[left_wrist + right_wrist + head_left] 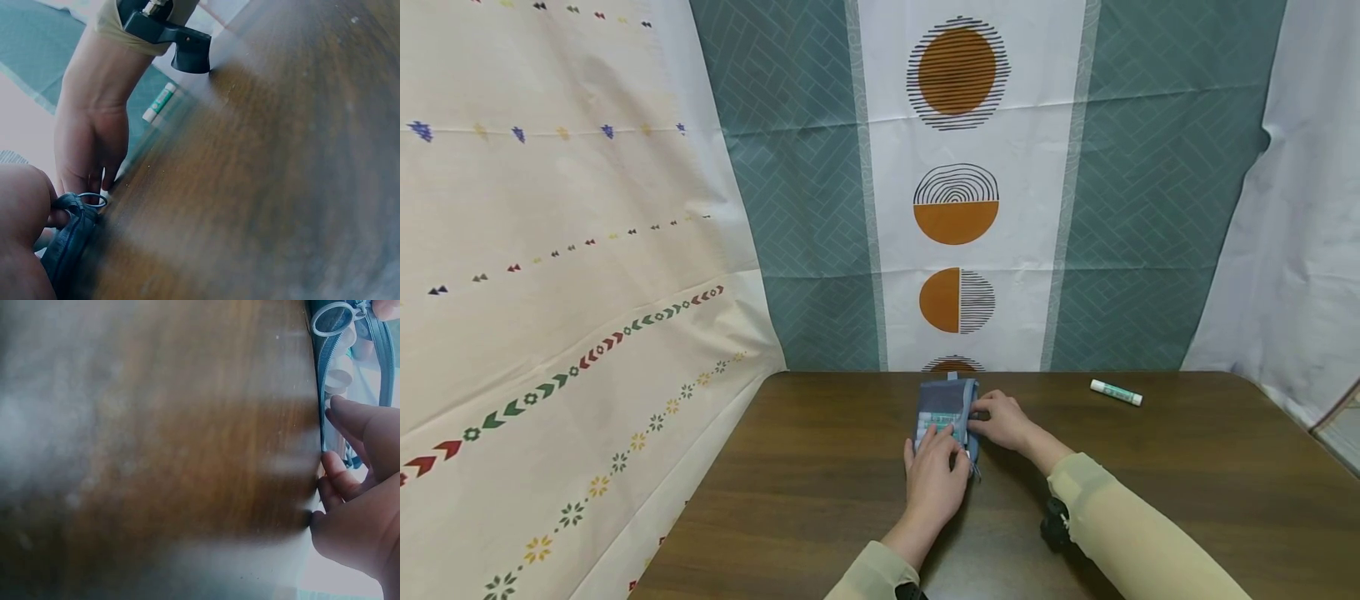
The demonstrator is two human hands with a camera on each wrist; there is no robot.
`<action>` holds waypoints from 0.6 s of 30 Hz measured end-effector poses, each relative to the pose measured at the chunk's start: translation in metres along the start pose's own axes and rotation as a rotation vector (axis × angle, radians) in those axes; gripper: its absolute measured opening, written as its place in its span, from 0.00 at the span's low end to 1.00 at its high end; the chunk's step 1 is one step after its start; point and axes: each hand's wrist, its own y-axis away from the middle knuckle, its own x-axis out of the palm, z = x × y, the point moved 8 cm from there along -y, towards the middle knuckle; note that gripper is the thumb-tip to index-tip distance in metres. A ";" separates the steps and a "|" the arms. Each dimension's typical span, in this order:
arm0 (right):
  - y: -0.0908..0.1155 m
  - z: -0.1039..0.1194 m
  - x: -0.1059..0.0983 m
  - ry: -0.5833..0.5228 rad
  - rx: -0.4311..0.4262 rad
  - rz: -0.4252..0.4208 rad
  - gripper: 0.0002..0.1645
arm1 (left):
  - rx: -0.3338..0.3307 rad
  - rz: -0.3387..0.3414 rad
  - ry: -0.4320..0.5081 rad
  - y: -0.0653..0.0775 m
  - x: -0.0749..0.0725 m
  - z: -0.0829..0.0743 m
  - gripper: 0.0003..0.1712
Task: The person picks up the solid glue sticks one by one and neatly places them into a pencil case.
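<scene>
A blue-grey zip pouch (942, 394) with a clear window lies at the far middle of the table. Several white tubes with green labels (936, 419) show through it. My left hand (936, 477) holds the pouch's near part, fingers over the window and thumb by the right edge. At the zipped right side, my right hand (1002, 419) grips the edge of the opening. The right wrist view shows the parted zipper (323, 362), a ring pull (332, 319) and pale tube ends (339, 380) inside. Part of the right fingertips is hidden behind the pouch edge.
A loose white tube with a green label (1116, 393) lies to the right, near the table's back edge. The brown wooden table (805, 492) meets hanging patterned cloths (820, 208) at the back and left. Dark wrist cameras (1056, 525) sit on both forearms.
</scene>
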 end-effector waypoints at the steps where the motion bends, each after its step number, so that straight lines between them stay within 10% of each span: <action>1: 0.000 0.000 0.000 -0.001 0.000 0.001 0.19 | 0.000 0.000 0.000 0.000 0.000 0.000 0.13; 18: 0.007 -0.007 -0.004 -0.029 -0.148 0.051 0.31 | -0.005 0.009 -0.004 0.001 -0.001 0.000 0.12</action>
